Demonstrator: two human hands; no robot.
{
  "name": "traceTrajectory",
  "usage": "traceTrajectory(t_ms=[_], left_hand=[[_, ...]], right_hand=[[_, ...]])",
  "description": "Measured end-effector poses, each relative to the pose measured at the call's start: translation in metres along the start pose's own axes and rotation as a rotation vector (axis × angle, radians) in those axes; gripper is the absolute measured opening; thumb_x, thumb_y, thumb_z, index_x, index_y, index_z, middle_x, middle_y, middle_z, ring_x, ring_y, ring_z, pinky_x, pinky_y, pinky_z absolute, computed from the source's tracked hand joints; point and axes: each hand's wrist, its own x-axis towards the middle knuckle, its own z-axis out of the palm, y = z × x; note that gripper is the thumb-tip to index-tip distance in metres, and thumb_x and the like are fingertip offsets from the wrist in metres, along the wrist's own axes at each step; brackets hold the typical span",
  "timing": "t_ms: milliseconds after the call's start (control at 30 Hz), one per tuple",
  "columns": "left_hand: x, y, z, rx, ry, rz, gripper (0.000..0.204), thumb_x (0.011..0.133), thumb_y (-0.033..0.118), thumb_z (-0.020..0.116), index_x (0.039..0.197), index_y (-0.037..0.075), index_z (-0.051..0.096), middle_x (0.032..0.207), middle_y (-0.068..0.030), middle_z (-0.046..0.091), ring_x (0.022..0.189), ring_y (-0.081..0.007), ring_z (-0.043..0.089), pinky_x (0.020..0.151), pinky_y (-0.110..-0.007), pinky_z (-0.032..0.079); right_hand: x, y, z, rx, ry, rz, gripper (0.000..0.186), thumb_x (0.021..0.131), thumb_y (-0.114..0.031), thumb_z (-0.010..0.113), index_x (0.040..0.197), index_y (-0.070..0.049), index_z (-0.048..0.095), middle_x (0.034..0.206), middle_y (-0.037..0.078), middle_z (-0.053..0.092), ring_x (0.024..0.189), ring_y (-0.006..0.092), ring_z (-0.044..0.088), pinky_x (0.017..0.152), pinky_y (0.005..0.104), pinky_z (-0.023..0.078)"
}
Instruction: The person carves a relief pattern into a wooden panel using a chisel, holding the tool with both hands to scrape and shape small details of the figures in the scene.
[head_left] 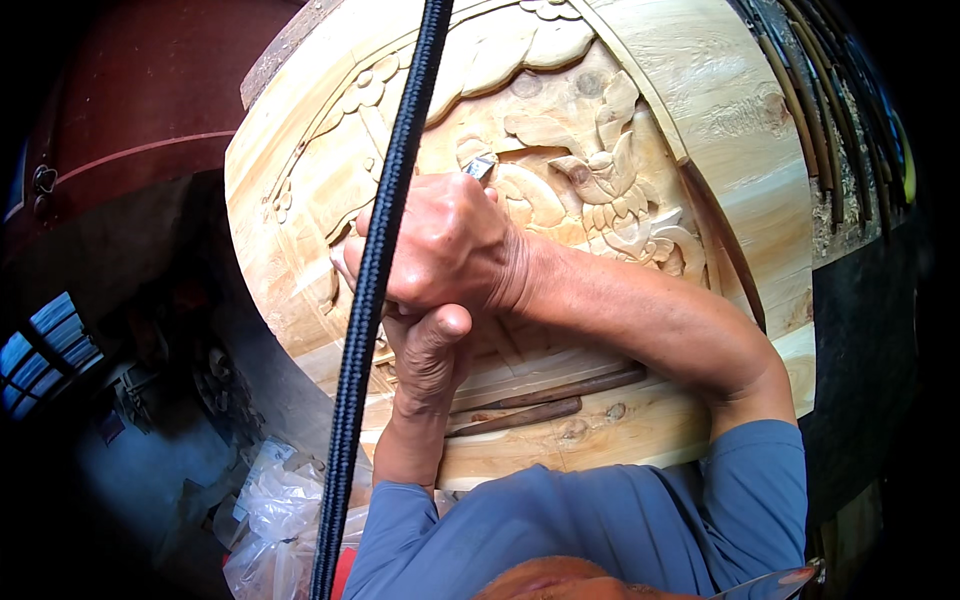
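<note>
The right hand lies over the left hand, the two touching above a pale carved wooden panel. The right fingers are curled into a fist, apparently gripping a metal-tipped tool whose bright end shows just past the knuckles, at the far right edge of the fist. The left hand comes up from below, its thumb pressed near the right wrist; its fingers are mostly covered, so whether they grip the tool too cannot be told.

The relation that matters is between that tip and the fist: the tip sits ahead and slightly to the right, over the relief, and the right hand is clearly the nearer one. Its long axis seems to slant from the fist toward the upper right (the shaft is hidden, so this is a judgement). Right of the tip, near but apart, stands a carved flower-like figure.

Nearer the person's body, an upper wooden handle and a lower wooden handle lie side by side on the panel, both slanting gently up to the right. A dark curved handle rests farther right, beyond the right forearm.
</note>
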Motion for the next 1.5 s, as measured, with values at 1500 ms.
traceTrajectory(t_ms=[1500], left_hand=[[0.0006,0.005,-0.0002,0.007,-0.027,-0.036,0.125,0.08,0.056,0.095,0.17,0.004,0.026,0.171,-0.0222,0.038,0.159,-0.0382,0.04,0.134,-0.05,0.033]], right_hand=[[0.0022,0.0001,0.0008,-0.009,0.032,-0.009,0.02,0.068,-0.023,0.072,0.066,-0.017,0.053,0.064,-0.002,0.046,0.054,0.0165,0.061,0.045,0.0342,0.049]])
